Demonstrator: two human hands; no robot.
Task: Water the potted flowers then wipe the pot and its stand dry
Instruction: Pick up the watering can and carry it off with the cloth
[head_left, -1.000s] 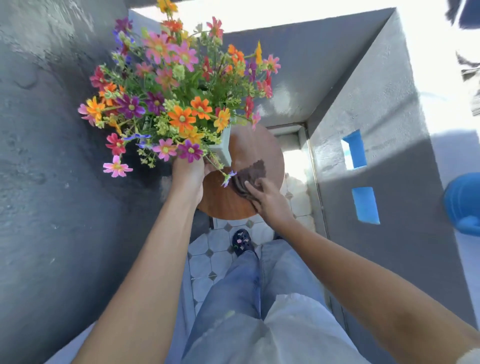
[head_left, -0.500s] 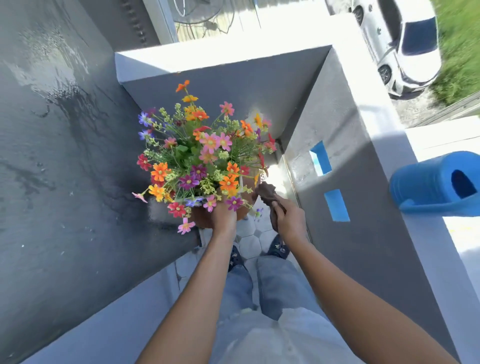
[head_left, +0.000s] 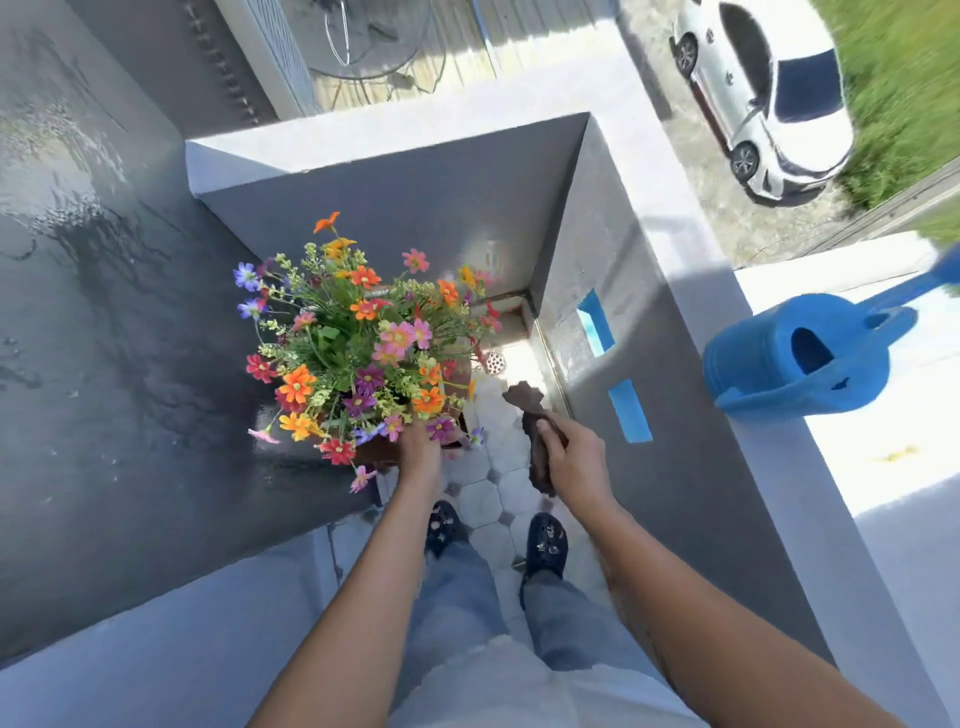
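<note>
A bunch of colourful flowers covers its pot almost completely. Below the blooms only a brown sliver of the round stand shows. My left hand reaches in under the near blossoms and holds the pot, with its fingertips hidden. My right hand hovers to the right of the stand, apart from it, gripping a crumpled brown cloth that sticks out above and below the fist. A blue watering can lies on the white wall ledge at the right.
Grey walls close in the narrow corner on the left, back and right. The floor is light tile with a small drain behind the stand. My feet in dark shoes stand just before the stand. A white car is parked far below.
My right hand has lifted the cloth off the stand's top and drawn it to the right. My head has risen, so the flowers look smaller and lower. My left hand stays at the pot.
</note>
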